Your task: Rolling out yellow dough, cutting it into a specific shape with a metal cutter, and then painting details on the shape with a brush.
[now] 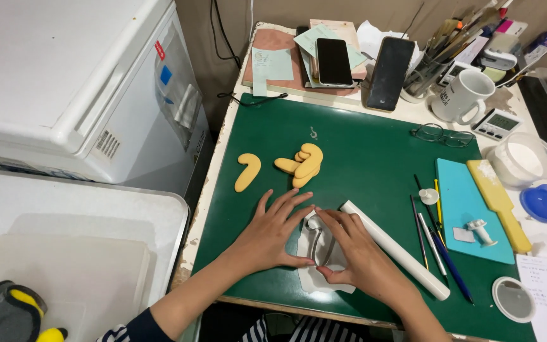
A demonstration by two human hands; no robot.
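My left hand (272, 235) and right hand (356, 256) press flat, fingers spread, on one metal cutter (321, 244) over one white sheet (316, 273). Two yellow shapes (247, 171) lie beyond, one white rolling pin (394, 249) beside.

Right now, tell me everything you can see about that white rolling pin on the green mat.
The white rolling pin is a plain, smooth cylinder with no handles; it looks like plastic. It lies flat on the green cutting mat, running diagonally from near the middle toward the near right corner. Its upper end sits against the right hand, which presses a metal cutter into a thin white sheet. Slim modelling tools lie just to its right, apart from it.
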